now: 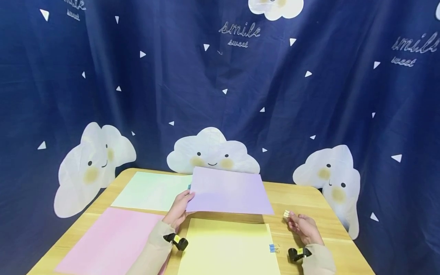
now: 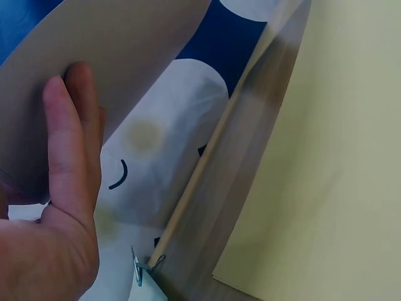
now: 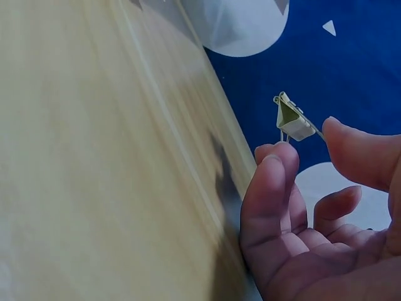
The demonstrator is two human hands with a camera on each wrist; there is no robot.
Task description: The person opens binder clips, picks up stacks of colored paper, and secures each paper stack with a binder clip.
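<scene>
My left hand (image 1: pixel 179 207) grips the left edge of a purple paper sheet (image 1: pixel 230 191), raised above the table and tilted. In the left wrist view the underside of this sheet (image 2: pixel 125 56) shows grey, with straight fingers behind it. To the right of the sheet and apart from it, my right hand (image 1: pixel 305 227) pinches a small pale yellow binder clip (image 1: pixel 286 214). The right wrist view shows the clip (image 3: pixel 296 124) with its wire handles between thumb and fingertips.
Yellow paper (image 1: pixel 227 244) lies in front, a blue binder clip (image 1: pixel 272 248) on its right edge. Pink paper (image 1: pixel 113 236) lies at left. Green paper (image 1: pixel 151 191) lies behind, another blue clip (image 1: pixel 189 186) at its right edge. A dark blue cloud-print curtain (image 1: pixel 192 95) hangs behind the wooden table (image 1: pixel 292 194).
</scene>
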